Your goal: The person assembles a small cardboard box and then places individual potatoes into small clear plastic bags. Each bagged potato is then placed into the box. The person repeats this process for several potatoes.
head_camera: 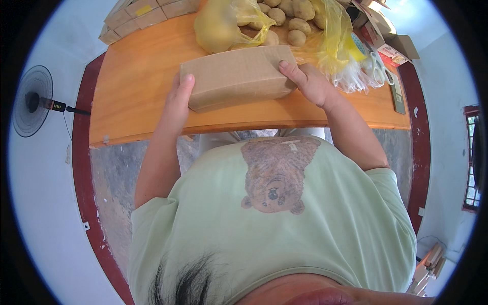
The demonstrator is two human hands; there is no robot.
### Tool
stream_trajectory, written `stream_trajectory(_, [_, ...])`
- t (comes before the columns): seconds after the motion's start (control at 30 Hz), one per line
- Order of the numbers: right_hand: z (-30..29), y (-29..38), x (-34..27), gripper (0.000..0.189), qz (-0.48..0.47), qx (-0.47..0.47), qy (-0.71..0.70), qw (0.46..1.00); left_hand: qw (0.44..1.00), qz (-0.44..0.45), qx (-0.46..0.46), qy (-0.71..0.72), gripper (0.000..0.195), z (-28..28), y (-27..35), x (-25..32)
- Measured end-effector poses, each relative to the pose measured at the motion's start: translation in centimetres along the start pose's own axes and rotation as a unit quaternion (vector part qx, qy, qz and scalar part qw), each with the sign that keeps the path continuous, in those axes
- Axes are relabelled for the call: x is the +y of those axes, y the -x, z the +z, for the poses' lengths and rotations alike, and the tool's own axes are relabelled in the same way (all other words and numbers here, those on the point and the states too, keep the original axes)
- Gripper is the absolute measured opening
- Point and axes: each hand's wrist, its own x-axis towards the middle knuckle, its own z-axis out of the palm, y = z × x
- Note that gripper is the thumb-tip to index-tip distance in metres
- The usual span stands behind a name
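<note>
A closed brown cardboard box (pixel 240 74) is held level between both hands at the front of the wooden table. My left hand (pixel 181 89) grips its left end, thumb on the near edge and the other fingers hidden behind. At the right end my right hand (pixel 309 82) has its thumb pressed on the top, with its fingers out of sight beyond the box. Just past the box are loose potatoes (pixel 299 26) and a yellow plastic bag (pixel 215 26). Whether the box touches the tabletop is hard to tell.
Small cardboard boxes (pixel 148 15) are stacked at the back left of the wooden table (pixel 141 76). On the right lie clear plastic bags (pixel 349 78), white-handled scissors (pixel 377 70), a roll of tape (pixel 358 46) and a flat grey-green object (pixel 397 95). A fan (pixel 33 101) stands left.
</note>
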Motion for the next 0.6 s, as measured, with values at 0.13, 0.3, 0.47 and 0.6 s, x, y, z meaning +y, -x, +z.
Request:
stream_trajectory(0.13, [-0.3,1.3,-0.8,0.088,-0.027,-0.005,0.040,0.999,0.999,-0.012,-0.012,-0.047,0.066,-0.1,1.0,0.9])
stream_trajectory(0.3, [-0.9,2.7,-0.1,0.073,-0.086,-0.045,0.076,0.992,0.982,0.171,0.000,-0.083,0.066,0.0,2.7,-0.8])
stream_trajectory(0.47, [0.1,2.2,2.3,0.076,-0.258,-0.025,0.040,0.965,0.918,0.342,-0.022,-0.201,0.072,-1.3,2.3,-2.3])
stream_trajectory(0.6, [1.2,1.3,4.6,0.078,-0.279,-0.011,0.064,0.958,0.898,0.384,-0.043,-0.209,0.076,-1.4,0.8,-5.7])
